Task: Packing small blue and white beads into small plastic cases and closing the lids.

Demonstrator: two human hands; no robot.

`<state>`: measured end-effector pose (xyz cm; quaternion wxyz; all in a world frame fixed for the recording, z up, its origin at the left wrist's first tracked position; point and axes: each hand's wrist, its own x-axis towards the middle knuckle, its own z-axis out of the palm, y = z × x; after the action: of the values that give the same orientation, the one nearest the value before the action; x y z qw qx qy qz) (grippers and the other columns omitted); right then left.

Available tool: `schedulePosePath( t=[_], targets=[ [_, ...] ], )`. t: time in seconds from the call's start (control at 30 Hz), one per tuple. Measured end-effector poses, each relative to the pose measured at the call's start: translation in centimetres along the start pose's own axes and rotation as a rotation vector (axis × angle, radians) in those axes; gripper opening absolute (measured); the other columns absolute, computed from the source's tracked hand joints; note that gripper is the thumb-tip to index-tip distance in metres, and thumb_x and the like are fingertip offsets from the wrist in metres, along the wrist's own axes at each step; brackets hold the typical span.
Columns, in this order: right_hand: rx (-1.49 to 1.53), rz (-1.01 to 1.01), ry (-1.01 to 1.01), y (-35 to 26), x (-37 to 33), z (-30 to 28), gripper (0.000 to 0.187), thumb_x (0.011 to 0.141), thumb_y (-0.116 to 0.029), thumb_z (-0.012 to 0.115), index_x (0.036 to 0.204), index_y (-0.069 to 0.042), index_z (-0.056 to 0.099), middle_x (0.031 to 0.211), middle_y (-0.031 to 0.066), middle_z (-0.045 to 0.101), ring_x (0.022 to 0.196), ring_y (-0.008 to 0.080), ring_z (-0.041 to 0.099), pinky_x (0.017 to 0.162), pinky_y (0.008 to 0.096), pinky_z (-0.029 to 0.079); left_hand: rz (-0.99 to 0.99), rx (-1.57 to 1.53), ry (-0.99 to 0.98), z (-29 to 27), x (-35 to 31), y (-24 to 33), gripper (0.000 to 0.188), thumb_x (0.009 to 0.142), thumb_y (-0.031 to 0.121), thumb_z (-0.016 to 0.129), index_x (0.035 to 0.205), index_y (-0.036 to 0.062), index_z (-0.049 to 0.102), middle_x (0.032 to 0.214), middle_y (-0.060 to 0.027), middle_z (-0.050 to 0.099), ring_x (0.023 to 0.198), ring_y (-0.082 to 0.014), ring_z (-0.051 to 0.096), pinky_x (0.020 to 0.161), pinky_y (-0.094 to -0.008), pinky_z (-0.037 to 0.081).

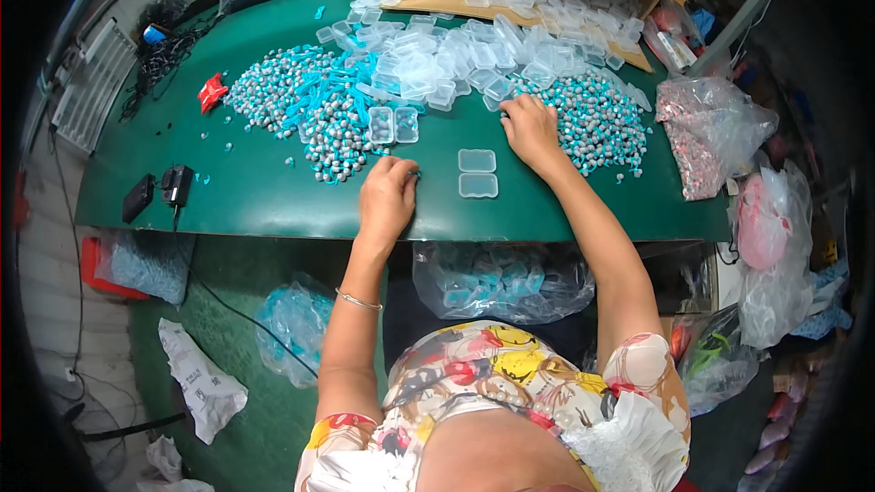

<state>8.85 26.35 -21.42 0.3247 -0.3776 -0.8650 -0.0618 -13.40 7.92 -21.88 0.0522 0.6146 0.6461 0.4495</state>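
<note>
Right hand (pixel 530 130) rests fingers-spread on the earplug pile (pixel 597 118); left hand (pixel 387 199), curled closed, sits beside the open clear case (pixel 478 172).

A single view looks down from the person's head onto the green desk (pixel 255 191), facing forward and steeply downward. The desk's near edge crosses the middle of the picture, bowed by the fisheye lens; beyond that edge the desk top runs to the upper rim, while below it the person's lap and the floor (pixel 237 419) fill the lower half. The camera sits near: both forearms rise from the lower edge and reach over the desk's near edge. Dark lens corners frame the desk on all sides.
</note>
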Motion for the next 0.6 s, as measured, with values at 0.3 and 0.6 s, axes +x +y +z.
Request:
schedulePosePath(
  t=[0.3, 0.6],
  targets=[
    [0.176, 0.100, -0.008, -1.6, -1.9, -2.4, 0.008, 0.083, -0.009, 0.066, 0.091, -0.010, 0.069, 0.090, 0.0079, 0.063, 0.092, 0.0285, 0.061, 0.078, 0.0433, 0.045, -0.123, -0.359, -0.084, 0.3, -0.3, 1.8, 0.014, 0.082, 0.002, 0.069, 0.096, 0.0010, 0.070, 0.092, -0.0153, 0.068, 0.078, -0.0287, 0.068, 0.069, -0.0375, 0.054],
    [0.524, 0.179, -0.107, -7.4, -6.9, -6.1, 0.012, 0.086, -0.005, 0.067, 0.097, -0.005, 0.071, 0.086, 0.0068, 0.065, 0.077, 0.0202, 0.063, 0.069, 0.0337, 0.047, -0.006, -0.334, -0.200, 2.6, 0.7, 3.8, 0.012, 0.083, 0.002, 0.071, 0.095, 0.0020, 0.071, 0.089, -0.0103, 0.067, 0.071, -0.0193, 0.065, 0.064, -0.0309, 0.051]
  ],
)
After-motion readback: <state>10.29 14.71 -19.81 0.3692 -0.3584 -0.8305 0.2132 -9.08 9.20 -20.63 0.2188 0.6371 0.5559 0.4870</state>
